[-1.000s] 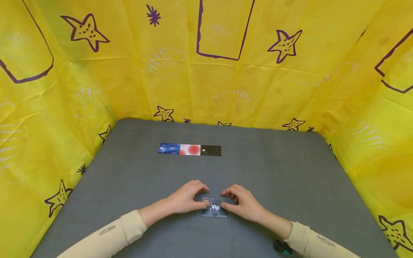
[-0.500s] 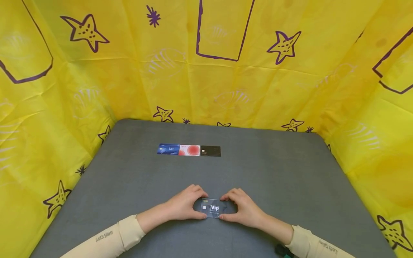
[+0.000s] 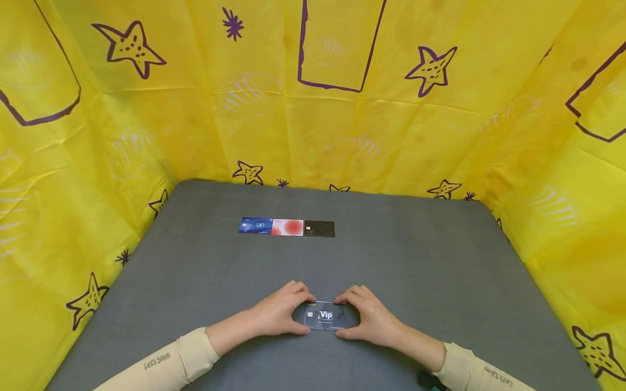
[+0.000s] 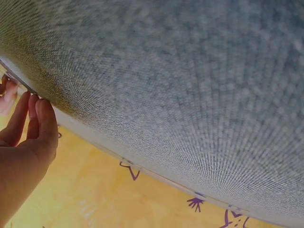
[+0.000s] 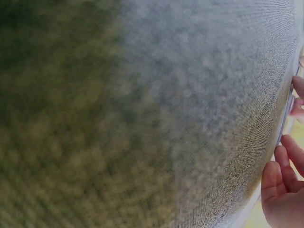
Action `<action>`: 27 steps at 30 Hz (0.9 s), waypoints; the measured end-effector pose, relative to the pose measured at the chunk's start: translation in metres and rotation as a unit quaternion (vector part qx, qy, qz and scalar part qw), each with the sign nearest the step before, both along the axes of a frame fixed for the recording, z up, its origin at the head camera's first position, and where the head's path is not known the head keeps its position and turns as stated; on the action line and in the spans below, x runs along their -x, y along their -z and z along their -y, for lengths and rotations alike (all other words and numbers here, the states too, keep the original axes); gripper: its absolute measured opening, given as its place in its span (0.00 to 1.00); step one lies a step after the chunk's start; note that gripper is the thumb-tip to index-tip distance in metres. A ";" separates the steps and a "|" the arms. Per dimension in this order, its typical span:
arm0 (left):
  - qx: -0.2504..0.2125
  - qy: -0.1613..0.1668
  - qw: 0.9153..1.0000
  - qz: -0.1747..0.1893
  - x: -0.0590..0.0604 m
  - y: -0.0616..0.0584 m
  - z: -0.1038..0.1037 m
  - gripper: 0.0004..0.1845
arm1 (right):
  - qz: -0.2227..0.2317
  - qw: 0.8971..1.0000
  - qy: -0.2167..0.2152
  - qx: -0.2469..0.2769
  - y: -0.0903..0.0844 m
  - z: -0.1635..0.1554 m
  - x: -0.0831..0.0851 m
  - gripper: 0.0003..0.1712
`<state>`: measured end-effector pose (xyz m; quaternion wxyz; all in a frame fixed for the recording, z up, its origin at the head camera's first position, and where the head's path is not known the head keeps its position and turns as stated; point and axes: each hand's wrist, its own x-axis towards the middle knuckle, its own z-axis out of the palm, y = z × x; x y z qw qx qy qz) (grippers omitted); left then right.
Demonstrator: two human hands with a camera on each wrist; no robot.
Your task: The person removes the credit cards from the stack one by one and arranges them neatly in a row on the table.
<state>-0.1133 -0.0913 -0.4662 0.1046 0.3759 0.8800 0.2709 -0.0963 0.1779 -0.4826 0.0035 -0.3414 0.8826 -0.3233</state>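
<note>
Two hands frame one grey Vip card point(image 3: 325, 315) in the head view; it lies face up on the dark grey table point(image 3: 415, 260), near the person. The left hand point(image 3: 282, 309) makes a wide curve between thumb and fingers, fingertips at the card's far left corner and thumb at its near left corner. The right hand point(image 3: 373, 317) mirrors it at the right corners. Well beyond them, a blue card point(image 3: 255, 225), a red-and-white card point(image 3: 288, 227) and a black card point(image 3: 320, 228) lie in a row.

From the left wrist, the left hand's bent fingers point(image 4: 47, 118) meet at a thin edge; the card's face cannot be made out.

From the right wrist, the right hand's fingers point(image 5: 273, 178) are bent beside a similar thin edge, with other fingertips above.
</note>
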 end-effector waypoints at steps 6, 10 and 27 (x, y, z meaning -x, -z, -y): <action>-0.007 -0.001 1.000 0.000 0.000 0.000 0.000 0.26 | 0.002 1.000 -0.001 0.000 0.001 -0.001 0.001 0.28; -0.011 -0.001 1.000 0.000 0.001 0.001 0.000 0.26 | 0.004 1.000 0.000 -0.002 0.001 -0.001 0.001 0.28; -0.006 0.002 1.000 -0.021 -0.001 0.000 -0.002 0.25 | -0.035 0.999 -0.001 -0.008 0.003 0.001 0.001 0.28</action>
